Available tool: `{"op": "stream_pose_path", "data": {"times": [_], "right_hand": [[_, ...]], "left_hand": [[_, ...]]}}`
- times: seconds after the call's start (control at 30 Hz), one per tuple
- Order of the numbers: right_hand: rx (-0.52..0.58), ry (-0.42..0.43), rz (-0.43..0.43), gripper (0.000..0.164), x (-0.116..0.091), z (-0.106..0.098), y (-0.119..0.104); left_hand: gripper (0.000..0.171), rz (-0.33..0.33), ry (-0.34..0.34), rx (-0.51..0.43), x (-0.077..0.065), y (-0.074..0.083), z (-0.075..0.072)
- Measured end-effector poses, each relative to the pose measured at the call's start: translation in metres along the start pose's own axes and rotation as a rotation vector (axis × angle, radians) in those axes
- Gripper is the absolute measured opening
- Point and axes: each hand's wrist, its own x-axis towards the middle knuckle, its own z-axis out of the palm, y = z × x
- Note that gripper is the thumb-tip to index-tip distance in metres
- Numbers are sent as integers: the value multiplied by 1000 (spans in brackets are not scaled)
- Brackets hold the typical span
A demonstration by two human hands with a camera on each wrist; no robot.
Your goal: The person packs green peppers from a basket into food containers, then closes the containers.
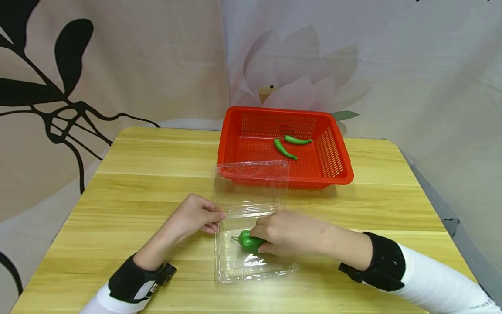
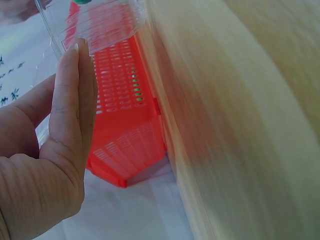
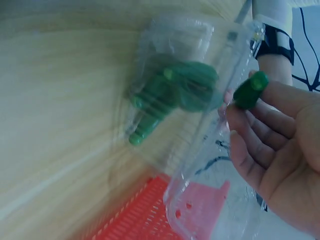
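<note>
A clear plastic clamshell box (image 1: 231, 268) lies on the table with its lid (image 1: 251, 187) folded back against the red basket. My left hand (image 1: 198, 214) pinches the box's left edge near the hinge; in the left wrist view its fingertips meet the plastic wall. Over the tray, my right hand (image 1: 284, 233) holds a green pepper (image 3: 250, 90) between thumb and fingers, as the right wrist view shows. Several green peppers (image 3: 197, 82) show through the plastic there. A rounded one with a thin stem (image 1: 249, 241) is partly covered by the right hand in the head view.
Behind the box stands a red plastic basket (image 1: 345, 172) with two slender green chili peppers (image 1: 285, 149) inside. The box's lid overlaps the basket's front left corner. All of it sits on a light wooden table (image 1: 157, 174), with a printed cloth (image 1: 176, 65) hanging behind.
</note>
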Motion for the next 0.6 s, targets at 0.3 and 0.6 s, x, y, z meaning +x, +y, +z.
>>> {"op": "stream_pose_path", "data": {"times": [0.3,0.6], "right_hand": [[-42,-67,-18,16,9,16,-9],[-118,-106,-3,17,12,23,-12]], "left_hand": [[15,-5,2,4,0,0,0],[16,2,1,6,-1,0,0]]}}
